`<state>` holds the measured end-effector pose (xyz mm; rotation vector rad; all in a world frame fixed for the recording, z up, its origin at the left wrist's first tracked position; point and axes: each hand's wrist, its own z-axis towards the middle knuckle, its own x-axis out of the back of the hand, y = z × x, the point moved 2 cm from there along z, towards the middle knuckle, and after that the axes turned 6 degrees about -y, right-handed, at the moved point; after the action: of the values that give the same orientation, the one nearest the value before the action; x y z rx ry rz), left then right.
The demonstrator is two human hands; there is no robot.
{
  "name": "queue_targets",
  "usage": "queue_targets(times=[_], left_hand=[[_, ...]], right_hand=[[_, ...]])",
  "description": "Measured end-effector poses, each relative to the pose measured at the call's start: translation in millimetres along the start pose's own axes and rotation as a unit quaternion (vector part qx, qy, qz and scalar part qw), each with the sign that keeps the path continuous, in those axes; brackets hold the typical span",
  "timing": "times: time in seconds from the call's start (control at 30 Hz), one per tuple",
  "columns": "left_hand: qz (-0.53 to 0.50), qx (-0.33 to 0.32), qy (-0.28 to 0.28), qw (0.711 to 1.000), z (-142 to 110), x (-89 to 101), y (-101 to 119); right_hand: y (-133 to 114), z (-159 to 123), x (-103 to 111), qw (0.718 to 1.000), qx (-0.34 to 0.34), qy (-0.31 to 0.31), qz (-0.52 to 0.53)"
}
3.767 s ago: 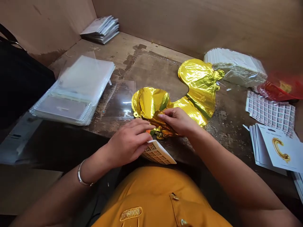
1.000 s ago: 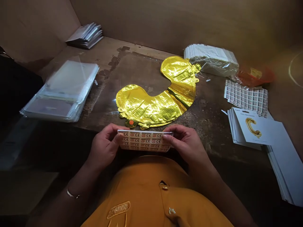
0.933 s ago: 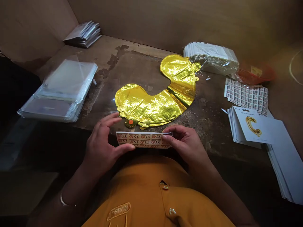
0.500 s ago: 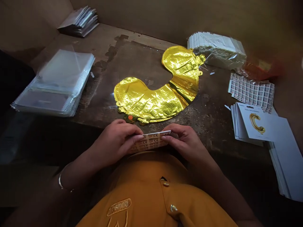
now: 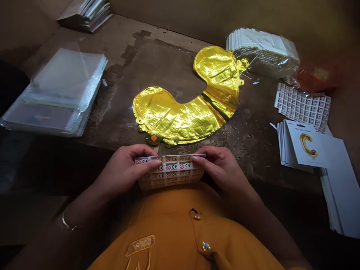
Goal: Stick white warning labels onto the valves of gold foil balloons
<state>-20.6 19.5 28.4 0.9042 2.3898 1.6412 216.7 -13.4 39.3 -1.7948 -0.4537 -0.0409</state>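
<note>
At the near edge of the wooden surface (image 5: 157, 63), both hands hold a sheet of CE-marked labels (image 5: 171, 172) over the front of a mustard shirt (image 5: 174, 225). The left hand (image 5: 123, 170) is curled almost closed on the sheet's left end, thumb on top and fingers beneath; the right hand (image 5: 222, 168) grips the right end in the same way. Against the view half a second ago, the sheet lies flatter and shows more rows. Its top edge is partly hidden by the thumbs, so any label lifting there is hard to make out. A flat gold foil balloon (image 5: 180, 120), C-shaped, lies just ahead of the hands, untouched, with an orange round sticker (image 5: 153, 138) near its lower end. Clear plastic sleeves (image 5: 56, 90) are stacked to the left; printed label sheets (image 5: 303, 107) and a card showing a gold letter C (image 5: 306, 144) lie to the right.
</note>
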Motion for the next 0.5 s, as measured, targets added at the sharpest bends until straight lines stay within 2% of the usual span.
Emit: queue_targets(times=[0.1, 0.27, 0.5], left_hand=[[-0.059, 0.030, 0.028, 0.997, 1.7, 1.4, -9.7], [-0.087, 0.018, 0.063, 0.994, 1.7, 0.7, -17.1], [-0.085, 0.035, 0.073, 0.993, 1.9, -1.0, -29.0]], right_hand=[[1.4, 1.0, 0.6, 1.000, 0.005, 0.016, -0.014], [3.5, 2.5, 2.7, 0.998, -0.023, -0.040, 0.029], [6.1, -2.2, -4.0, 1.000, -0.015, 0.005, -0.004]])
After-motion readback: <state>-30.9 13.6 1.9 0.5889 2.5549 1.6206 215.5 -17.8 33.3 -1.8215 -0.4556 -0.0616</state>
